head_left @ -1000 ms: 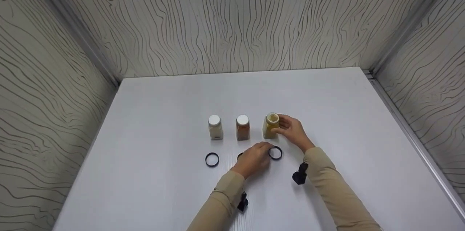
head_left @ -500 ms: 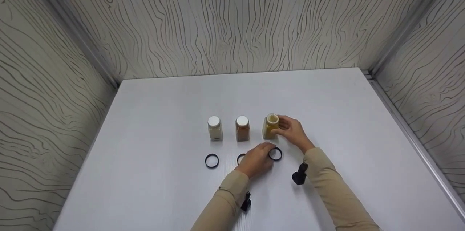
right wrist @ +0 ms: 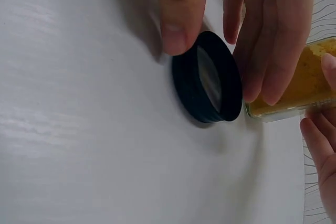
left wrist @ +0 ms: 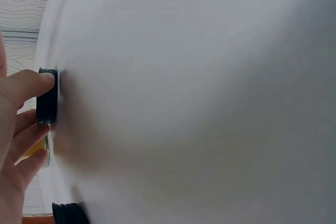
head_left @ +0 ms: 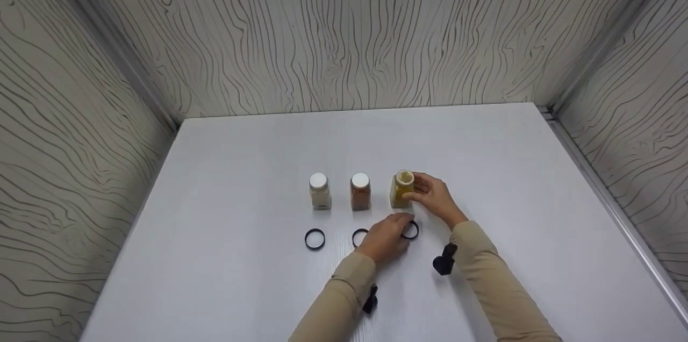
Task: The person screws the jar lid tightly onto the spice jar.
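Observation:
My left hand [head_left: 384, 240] pinches a black ring-shaped lid [right wrist: 189, 87] on the white table, thumb on one side and fingertips at the other. In the left wrist view that lid [left wrist: 47, 98] appears edge-on beneath the thumb. My right hand [head_left: 436, 199] grips a clear square-sided spice jar of yellow powder [head_left: 400, 196] from its right side; the jar stands upright with its mouth uncovered. To its left stand two similar jars with white tops, one of orange-red powder [head_left: 360, 198] and one of pale powder [head_left: 321, 199].
Another black ring-shaped lid [head_left: 315, 239] lies in front of the pale jar. A third black lid [head_left: 357, 235] is partly hidden by my left hand. Wood-grain patterned walls [head_left: 344, 35] enclose the table [head_left: 226, 180] at the back and sides.
My left hand has shifted slightly to the right across the lid, uncovering more of the middle lid. The right hand and the yellow powder jar have stayed in place.

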### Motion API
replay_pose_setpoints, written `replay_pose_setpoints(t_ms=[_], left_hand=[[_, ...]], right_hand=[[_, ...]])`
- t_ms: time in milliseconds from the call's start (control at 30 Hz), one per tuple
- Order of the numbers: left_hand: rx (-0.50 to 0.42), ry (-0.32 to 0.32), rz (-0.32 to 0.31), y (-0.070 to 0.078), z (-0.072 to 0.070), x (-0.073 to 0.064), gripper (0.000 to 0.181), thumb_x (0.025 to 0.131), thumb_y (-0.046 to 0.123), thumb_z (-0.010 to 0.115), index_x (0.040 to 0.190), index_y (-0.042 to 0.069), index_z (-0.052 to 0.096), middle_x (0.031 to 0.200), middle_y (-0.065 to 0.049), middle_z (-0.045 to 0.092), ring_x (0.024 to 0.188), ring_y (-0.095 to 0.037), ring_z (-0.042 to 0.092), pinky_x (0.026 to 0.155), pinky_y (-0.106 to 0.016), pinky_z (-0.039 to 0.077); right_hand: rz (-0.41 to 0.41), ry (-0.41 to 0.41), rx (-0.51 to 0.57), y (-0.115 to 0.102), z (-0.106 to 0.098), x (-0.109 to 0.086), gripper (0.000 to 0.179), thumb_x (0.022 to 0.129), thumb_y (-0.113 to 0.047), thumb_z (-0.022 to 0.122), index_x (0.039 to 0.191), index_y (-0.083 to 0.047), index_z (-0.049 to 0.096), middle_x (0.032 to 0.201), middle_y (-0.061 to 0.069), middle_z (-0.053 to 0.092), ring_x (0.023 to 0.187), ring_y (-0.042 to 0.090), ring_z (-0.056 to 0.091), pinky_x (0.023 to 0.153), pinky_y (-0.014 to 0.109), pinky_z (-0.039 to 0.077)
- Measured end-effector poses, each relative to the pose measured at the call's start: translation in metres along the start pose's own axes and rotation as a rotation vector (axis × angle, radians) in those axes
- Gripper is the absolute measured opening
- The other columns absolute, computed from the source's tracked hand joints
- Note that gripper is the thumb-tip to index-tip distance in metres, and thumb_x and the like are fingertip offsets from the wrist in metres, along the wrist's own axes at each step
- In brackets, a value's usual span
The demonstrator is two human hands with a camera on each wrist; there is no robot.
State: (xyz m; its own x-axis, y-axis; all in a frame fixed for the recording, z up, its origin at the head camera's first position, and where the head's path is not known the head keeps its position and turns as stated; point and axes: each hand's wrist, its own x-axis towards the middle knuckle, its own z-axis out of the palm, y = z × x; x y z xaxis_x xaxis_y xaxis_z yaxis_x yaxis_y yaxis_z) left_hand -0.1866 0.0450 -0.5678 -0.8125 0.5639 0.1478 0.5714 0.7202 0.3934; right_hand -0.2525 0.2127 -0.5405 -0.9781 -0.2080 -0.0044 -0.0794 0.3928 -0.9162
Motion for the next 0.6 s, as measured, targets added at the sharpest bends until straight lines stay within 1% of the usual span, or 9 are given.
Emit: replay_pose_setpoints(t_ms=[167, 400, 600], left_hand=[[0.033, 0.017, 0.023, -0.0004, 0.0021, 0.0011, 0.049, 0.082, 0.011, 0.072, 0.129, 0.009, 0.058, 0.129, -0.004, 0.065, 0.12, -0.016, 0.062, 0.1, -0.021, 0.052], [0.047, 0.03, 0.056, -0.0017, 0.0037, 0.0015, 0.047, 0.083, 0.011, 0.073, 0.128, 0.008, 0.059, 0.127, -0.005, 0.065, 0.119, -0.016, 0.062, 0.101, -0.022, 0.052], [0.06, 0.052, 0.062, -0.0009, 0.0047, 0.0003, 0.042, 0.084, 0.009, 0.071, 0.125, 0.009, 0.061, 0.125, -0.004, 0.067, 0.118, -0.014, 0.063, 0.099, -0.022, 0.053]], right_hand=[[0.016, 0.001, 0.014, 0.0005, -0.0003, -0.0002, 0.061, 0.083, -0.007, 0.073, 0.135, 0.011, 0.046, 0.136, 0.033, 0.052, 0.127, 0.044, 0.052, 0.109, 0.047, 0.046], [0.003, 0.003, 0.002, -0.001, 0.0002, -0.0012, 0.06, 0.084, -0.006, 0.071, 0.134, 0.013, 0.045, 0.135, 0.034, 0.051, 0.127, 0.045, 0.052, 0.109, 0.048, 0.046], [-0.003, 0.008, 0.005, -0.0015, 0.0006, -0.0023, 0.059, 0.084, -0.005, 0.071, 0.134, 0.013, 0.045, 0.134, 0.035, 0.052, 0.126, 0.045, 0.053, 0.109, 0.048, 0.046]])
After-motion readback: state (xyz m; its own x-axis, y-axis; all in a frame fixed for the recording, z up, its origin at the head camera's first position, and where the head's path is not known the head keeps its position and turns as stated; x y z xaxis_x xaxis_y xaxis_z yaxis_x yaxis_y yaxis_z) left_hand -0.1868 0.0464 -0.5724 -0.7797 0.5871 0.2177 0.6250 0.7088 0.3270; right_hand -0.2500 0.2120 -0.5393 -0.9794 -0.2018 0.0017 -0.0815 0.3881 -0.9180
